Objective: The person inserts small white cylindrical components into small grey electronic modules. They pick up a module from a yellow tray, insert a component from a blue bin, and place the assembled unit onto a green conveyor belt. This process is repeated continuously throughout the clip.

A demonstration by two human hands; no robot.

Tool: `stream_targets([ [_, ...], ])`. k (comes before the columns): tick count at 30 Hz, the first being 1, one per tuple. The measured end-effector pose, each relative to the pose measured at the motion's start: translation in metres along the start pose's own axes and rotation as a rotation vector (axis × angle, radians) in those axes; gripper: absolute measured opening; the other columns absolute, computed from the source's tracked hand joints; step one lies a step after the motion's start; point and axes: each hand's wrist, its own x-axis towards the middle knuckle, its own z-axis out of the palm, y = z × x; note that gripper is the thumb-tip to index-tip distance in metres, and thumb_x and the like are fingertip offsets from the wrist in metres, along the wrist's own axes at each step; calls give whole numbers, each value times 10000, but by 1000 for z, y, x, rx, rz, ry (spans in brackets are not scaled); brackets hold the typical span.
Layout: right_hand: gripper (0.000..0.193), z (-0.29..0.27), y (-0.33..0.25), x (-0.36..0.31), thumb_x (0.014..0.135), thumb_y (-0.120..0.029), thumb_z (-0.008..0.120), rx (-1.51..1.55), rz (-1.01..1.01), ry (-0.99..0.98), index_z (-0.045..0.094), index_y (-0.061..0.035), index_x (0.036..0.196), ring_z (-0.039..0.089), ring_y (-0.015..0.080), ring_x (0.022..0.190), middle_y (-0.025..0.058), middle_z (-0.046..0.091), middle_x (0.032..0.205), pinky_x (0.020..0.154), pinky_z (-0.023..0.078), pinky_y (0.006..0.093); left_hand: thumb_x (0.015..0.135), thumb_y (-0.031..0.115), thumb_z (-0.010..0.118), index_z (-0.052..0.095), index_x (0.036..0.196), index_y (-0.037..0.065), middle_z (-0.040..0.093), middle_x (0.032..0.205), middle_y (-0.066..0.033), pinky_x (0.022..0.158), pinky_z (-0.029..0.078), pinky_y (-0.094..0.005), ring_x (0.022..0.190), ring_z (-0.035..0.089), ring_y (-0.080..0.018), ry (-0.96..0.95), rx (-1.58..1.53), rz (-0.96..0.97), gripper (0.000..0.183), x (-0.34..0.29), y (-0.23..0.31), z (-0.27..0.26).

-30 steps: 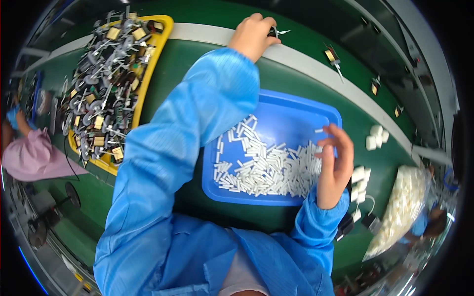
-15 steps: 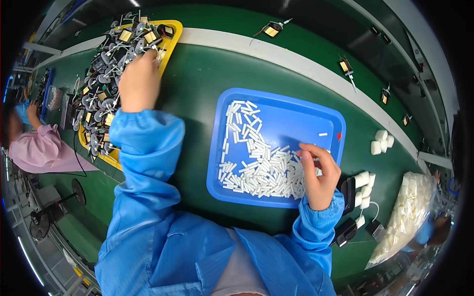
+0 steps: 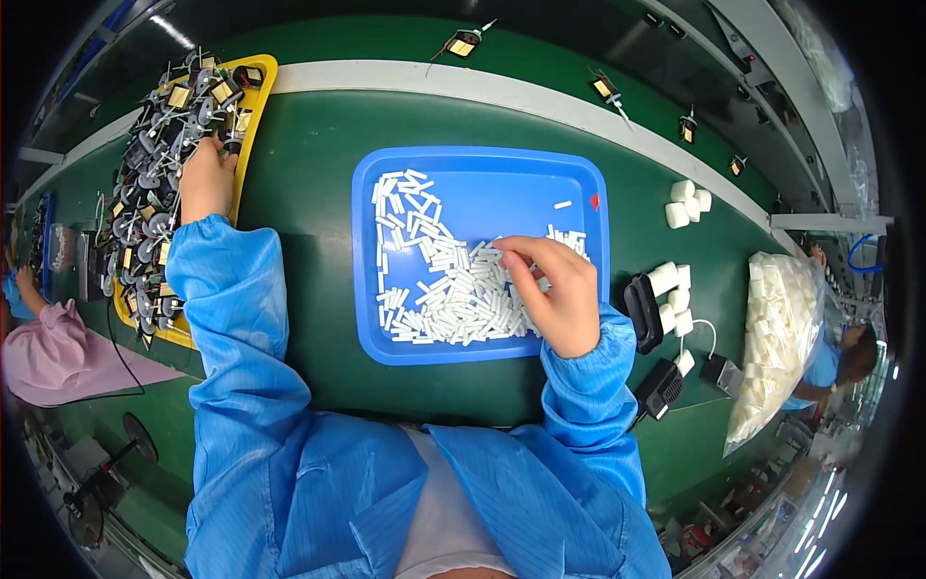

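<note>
At the far left, my left hand [image 3: 205,181] reaches into a yellow tray [image 3: 253,114] heaped with small motor assemblies [image 3: 145,227], which have black bodies, grey discs and white shafts. Its fingers close around a dark part of one assembly by the tray's right side, mostly hidden by the hand. My right hand [image 3: 559,294] hovers over the blue tray [image 3: 482,162] in the middle, thumb and forefinger pinched together. Loose short white tubes [image 3: 463,294] lie beneath it. Whether a tube sits between those fingertips is too small to tell.
White cylindrical pieces [image 3: 682,209] and black adapter-like devices [image 3: 660,388] stand right of the blue tray. Beyond them lies a clear bag of white pieces [image 3: 779,333]. Several assemblies [image 3: 463,43] rest on the green strip behind the pale rail [image 3: 405,75]. Another person's pink sleeve [image 3: 63,352] shows at left.
The whole view has shifted, so trays and bench appear further left. My right hand has moved inward from the blue tray's right side over the tubes. My left hand remains at the yellow tray.
</note>
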Motion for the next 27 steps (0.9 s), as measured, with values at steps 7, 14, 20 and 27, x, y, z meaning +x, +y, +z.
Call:
stream_targets([
  [7, 91, 7, 5, 10, 813, -79, 618, -117, -43, -34, 661, -67, 892, 621, 272, 693, 94, 655, 783, 620, 491, 351, 760, 161, 700, 583, 1199, 102, 651, 819, -110, 700, 482, -390, 773, 626, -289, -1, -47, 63, 457, -28, 1, -22],
  [14, 120, 37, 6, 29, 781, -100, 636, -290, -107, -172, 639, -69, 897, 616, 299, 771, 97, 618, 820, 658, 503, 381, 752, 138, 716, 531, 980, 90, 618, 886, -128, 768, 462, -386, 868, 574, -332, 284, -58, 353, 298, -36, 3, -20],
  [20, 128, 51, 2, 36, 752, -87, 635, -377, -162, -322, 614, -68, 877, 605, 299, 804, 102, 582, 808, 661, 511, 395, 652, 139, 796, 555, 1015, 65, 611, 864, -87, 763, 435, -370, 845, 546, -285, 220, -344, 371, 441, -33, -18, -14],
  [27, 185, 29, -3, 36, 797, -27, 613, -139, 19, -218, 664, -35, 975, 622, 292, 718, 116, 619, 845, 616, 516, 330, 699, 103, 749, 668, 912, 56, 637, 873, -66, 836, 425, -340, 883, 557, -259, 535, -69, 505, 233, -36, 11, -37],
])
